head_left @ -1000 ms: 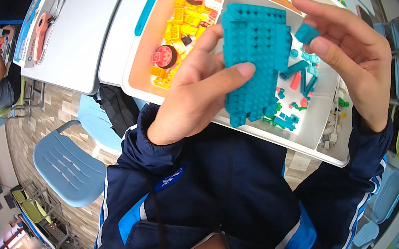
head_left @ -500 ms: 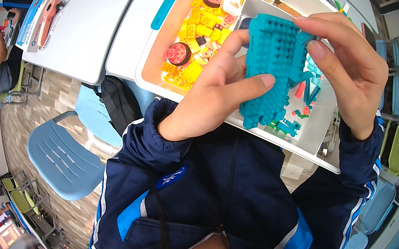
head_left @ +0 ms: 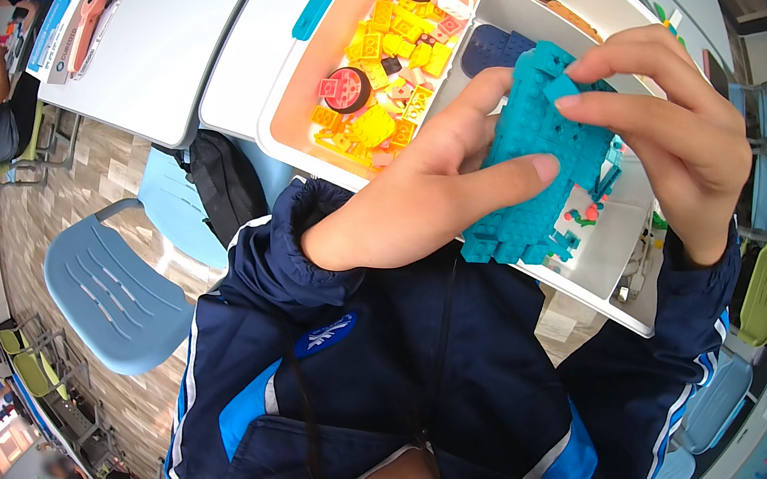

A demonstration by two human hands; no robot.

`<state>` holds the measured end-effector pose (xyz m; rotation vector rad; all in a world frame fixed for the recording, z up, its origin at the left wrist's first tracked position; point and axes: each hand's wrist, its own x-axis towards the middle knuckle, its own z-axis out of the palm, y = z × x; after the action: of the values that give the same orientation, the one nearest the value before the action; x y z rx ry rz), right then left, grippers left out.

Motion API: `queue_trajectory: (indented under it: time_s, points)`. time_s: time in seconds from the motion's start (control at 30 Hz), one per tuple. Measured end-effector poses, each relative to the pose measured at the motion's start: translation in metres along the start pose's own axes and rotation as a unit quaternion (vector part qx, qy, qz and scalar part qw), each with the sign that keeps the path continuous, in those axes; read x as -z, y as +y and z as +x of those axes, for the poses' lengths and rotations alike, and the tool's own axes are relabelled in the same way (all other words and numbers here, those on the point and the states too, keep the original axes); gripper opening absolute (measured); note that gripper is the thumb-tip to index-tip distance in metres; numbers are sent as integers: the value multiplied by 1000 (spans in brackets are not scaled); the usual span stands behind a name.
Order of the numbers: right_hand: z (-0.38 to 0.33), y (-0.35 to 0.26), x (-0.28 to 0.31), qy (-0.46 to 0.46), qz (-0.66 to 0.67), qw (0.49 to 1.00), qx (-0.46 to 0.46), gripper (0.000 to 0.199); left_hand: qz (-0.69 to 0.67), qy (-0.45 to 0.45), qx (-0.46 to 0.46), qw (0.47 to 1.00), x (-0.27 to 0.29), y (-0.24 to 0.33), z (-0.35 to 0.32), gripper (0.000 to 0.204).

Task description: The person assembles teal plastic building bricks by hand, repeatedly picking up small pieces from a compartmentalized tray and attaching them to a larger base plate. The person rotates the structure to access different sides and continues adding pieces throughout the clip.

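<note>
My left hand [head_left: 434,183] grips a teal building-brick assembly [head_left: 526,200] along its left side, thumb flat across the studded face and fingers behind. The assembly is a long studded block, held tilted above a white sorting tray [head_left: 277,140]. At its upper end, my right hand [head_left: 680,123] pinches a small flat teal brick [head_left: 561,88] between thumb and forefinger. This brick is at the studded surface; whether it touches the studs I cannot tell. Part of the assembly's right side is hidden behind my right fingers.
The tray's left compartment holds yellow bricks [head_left: 374,127] and red-hubbed wheels [head_left: 347,89]. Dark blue parts [head_left: 491,50] and loose teal and red pieces [head_left: 591,212] lie in other compartments. A white table [head_left: 169,27], a blue chair [head_left: 119,302] and a black bag [head_left: 226,185] are at left.
The assembly has shifted slightly right and tilted in my left hand. My right fingers have moved left onto its upper face, where the small teal brick now shows between them.
</note>
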<state>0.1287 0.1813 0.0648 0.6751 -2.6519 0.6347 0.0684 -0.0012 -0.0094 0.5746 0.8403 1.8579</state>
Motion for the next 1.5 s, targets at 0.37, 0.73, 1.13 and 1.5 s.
queue_trajectory:
  time_s: [0.37,0.73,1.13,1.5]
  points:
    - [-3,1,2,-11,26,999,-20,26,104,20,-27,994,-3,-3,0,45]
    - [4,-15,16,-63,-86,994,-11,21,122,38,-36,991,-10,0,2,33]
    - [5,-10,15,-74,86,991,-77,20,207,67,-140,966,-4,-14,7,24]
    - [-3,8,1,-41,343,910,-230,41,271,56,-182,943,-12,-8,6,29]
